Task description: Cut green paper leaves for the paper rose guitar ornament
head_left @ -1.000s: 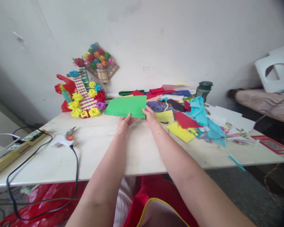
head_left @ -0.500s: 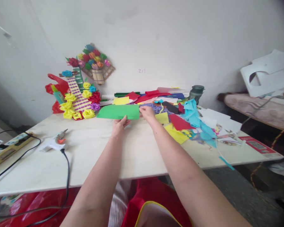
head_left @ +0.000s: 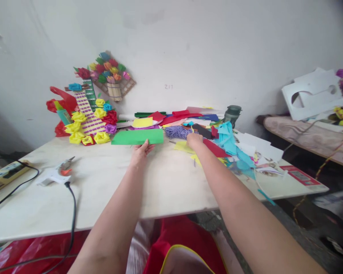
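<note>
The left arm (head_left: 111, 215) and the right arm (head_left: 236, 194) are both stretched forward, the left hand (head_left: 143, 149) pinching with thumb (head_left: 145, 144) above and fingers (head_left: 151, 148) below, while the right hand (head_left: 194, 140) shows its back, its fingertips being hidden.

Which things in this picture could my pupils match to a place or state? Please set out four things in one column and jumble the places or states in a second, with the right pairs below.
Column one
1. Green sheet
2. Dark bottle
3. Power strip
4. Purple strands

Column two
A. At the left edge of the picture
B. Lying in a loose tangle
C. Held in the left hand
D. Standing upright towards the back of the table

Right pairs: 1-C, 2-D, 3-A, 4-B
</note>
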Tool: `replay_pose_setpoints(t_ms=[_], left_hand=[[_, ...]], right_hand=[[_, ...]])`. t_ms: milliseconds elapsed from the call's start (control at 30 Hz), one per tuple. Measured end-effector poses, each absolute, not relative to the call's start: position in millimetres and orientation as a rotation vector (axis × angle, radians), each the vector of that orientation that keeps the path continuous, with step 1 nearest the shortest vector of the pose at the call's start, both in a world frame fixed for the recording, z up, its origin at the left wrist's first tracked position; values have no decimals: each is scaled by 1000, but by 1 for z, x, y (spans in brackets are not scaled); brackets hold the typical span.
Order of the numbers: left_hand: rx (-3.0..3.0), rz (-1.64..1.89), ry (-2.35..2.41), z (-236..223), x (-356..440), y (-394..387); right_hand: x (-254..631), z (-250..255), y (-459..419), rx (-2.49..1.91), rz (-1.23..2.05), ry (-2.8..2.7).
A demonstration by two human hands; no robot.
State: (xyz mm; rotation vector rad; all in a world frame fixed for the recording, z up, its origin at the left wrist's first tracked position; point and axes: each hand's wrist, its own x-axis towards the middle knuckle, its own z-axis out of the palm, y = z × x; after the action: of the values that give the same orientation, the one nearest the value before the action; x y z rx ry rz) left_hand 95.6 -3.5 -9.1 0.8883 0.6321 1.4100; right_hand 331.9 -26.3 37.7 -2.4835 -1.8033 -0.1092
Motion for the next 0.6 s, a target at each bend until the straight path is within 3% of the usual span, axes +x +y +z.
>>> replay_pose_setpoints(t_ms=[333, 600], left_hand=[[888, 1418, 619, -8, 96, -4], [884, 1456, 620, -11, 96, -1]], right_hand=[[345, 26, -30, -2426, -335, -1740], [373, 36, -36, -2355, -501, -1107]])
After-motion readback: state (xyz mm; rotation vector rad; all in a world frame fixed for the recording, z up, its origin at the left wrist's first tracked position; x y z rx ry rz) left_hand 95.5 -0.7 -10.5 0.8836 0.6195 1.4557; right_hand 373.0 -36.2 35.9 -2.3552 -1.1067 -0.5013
